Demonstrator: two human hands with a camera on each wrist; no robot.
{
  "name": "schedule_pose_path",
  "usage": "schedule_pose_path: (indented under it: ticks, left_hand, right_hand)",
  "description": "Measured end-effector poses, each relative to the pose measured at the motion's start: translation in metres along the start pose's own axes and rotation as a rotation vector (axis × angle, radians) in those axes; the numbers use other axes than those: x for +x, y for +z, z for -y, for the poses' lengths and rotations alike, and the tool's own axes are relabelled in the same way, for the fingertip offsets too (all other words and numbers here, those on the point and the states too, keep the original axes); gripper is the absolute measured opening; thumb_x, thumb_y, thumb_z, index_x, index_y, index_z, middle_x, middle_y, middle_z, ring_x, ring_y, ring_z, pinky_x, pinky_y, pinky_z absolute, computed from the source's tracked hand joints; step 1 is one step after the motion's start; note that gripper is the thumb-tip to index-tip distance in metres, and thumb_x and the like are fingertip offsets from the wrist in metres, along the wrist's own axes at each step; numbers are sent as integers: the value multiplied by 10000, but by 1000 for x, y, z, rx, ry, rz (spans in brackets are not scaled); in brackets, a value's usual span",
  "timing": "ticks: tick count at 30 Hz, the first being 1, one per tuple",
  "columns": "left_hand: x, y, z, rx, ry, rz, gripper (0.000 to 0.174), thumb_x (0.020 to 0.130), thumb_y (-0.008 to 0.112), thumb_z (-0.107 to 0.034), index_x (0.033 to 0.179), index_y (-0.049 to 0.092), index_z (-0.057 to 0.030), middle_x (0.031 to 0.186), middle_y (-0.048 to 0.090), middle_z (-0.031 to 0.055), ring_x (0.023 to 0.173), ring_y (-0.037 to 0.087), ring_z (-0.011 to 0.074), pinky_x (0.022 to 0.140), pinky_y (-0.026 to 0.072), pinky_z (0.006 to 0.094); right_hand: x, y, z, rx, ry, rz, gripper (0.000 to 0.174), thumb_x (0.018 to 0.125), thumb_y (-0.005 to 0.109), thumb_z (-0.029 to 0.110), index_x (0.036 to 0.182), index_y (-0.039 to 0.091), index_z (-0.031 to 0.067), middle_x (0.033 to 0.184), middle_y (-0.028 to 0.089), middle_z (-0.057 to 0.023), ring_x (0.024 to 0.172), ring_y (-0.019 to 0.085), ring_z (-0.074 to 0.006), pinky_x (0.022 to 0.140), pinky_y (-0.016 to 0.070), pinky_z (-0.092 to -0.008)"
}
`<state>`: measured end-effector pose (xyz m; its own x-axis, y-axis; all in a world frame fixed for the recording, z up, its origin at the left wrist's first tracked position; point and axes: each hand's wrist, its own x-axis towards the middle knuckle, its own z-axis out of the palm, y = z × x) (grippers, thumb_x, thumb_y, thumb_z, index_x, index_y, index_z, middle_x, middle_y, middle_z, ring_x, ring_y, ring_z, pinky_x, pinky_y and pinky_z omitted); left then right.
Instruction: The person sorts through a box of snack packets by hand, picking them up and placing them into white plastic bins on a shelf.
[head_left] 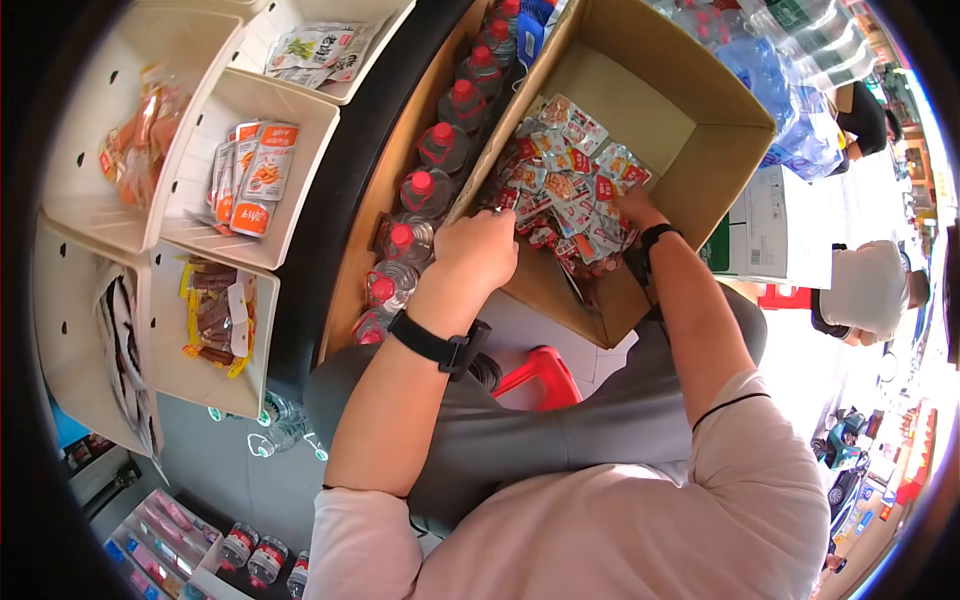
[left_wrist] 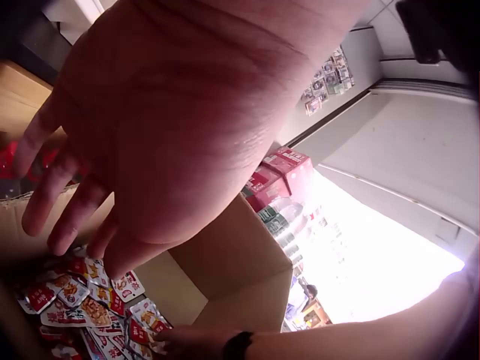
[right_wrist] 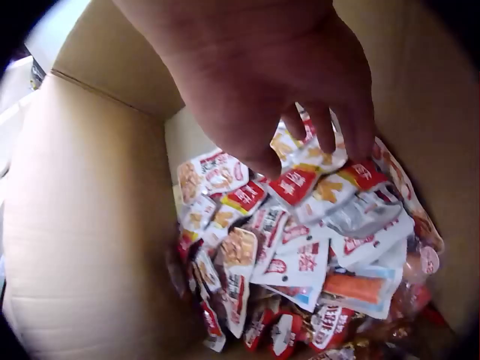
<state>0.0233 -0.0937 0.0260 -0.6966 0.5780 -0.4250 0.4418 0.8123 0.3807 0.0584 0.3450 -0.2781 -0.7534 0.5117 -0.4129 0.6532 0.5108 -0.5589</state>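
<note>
Small printed snack packets lie in a loose heap inside a deep cardboard box in front of the person. The right hand reaches into the box. In the right wrist view its thumb and fingers stand apart, pointing down, with fingertips at the red and white packets. The left hand is over the near left rim of the box. Its fingers hang spread and relaxed in the left wrist view, with nothing between them and the heap below.
Clear bottles with red caps stand in a row left of the box. Further left, white bins hold packaged snacks. A white carton and shrink-wrapped bottles are on the right. Between the legs, a red stool shows.
</note>
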Motion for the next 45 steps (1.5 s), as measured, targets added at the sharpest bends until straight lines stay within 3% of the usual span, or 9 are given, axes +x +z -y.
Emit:
schedule_pose_path:
  ticks: [3,4,11,16,25,29,35,41,45]
  left_hand:
    - [5,1,-6,6,8,17,299,949,623,-284,1197,602,-119,1127,669,105,1100,640,330,888,525,485]
    - [7,1,-7,12,7,23,297,950,622,-284,1197,602,-120,1130,668,103,1102,639,329,890,525,483]
    - [23,16,-13,6,68,-25,234,907,664,-249,1073,613,-93,1014,669,114,1000,670,340,810,528,516]
    - [30,13,-19,11,73,-2,241,915,657,-249,1099,611,-100,1040,670,110,1004,663,342,811,530,496]
    - [24,15,-15,38,58,13,259,929,644,-255,1135,614,-101,1056,677,112,1013,658,343,825,537,484]
    - [21,20,-9,8,88,-38,237,909,650,-250,1082,626,-90,1013,675,125,965,670,355,802,538,504]
    - [22,0,-19,20,58,46,301,954,605,-299,1186,603,-107,1127,672,123,1087,641,343,879,528,483]
    - [26,-11,-38,-85,114,-58,339,943,619,-311,1194,598,-85,1153,673,141,1076,652,350,877,527,477]
    - [46,-3,-50,-426,138,-300,471,946,651,-357,1280,560,-39,1199,664,183,1045,661,335,872,531,422]
  right_hand:
    - [-49,10,32,-225,76,-80,941,694,831,361,1474,403,58,1394,538,-282,1304,526,-416,1079,443,-491]
    - [-62,10,50,-395,117,-20,1117,677,836,385,1576,228,117,1559,339,-281,1423,380,-432,1150,351,-533]
    - [-95,30,110,-719,343,89,1175,731,805,405,1623,51,268,1673,71,-206,1407,311,-569,1150,285,-598]
    - [-66,53,80,-781,258,-61,1123,789,787,380,1627,50,256,1585,193,-308,1229,483,-528,915,495,-561]
    - [-43,50,54,-626,89,-171,868,882,666,182,1598,175,198,1518,286,-325,1110,607,-524,918,531,-535]
    - [-39,29,53,-649,-33,-207,573,946,508,104,1500,380,175,1268,593,-293,1059,651,-466,923,523,-533]
    - [-60,-27,82,-502,14,-109,496,899,545,96,1389,542,177,1179,684,-215,1123,647,-408,933,524,-491]
    - [-75,-77,122,23,-193,-278,565,812,718,116,1355,563,116,1189,688,-203,1116,662,-372,950,514,-434]
    - [-152,-124,197,933,-211,103,401,915,686,108,1295,588,25,1170,706,-163,1023,711,-275,863,578,-391]
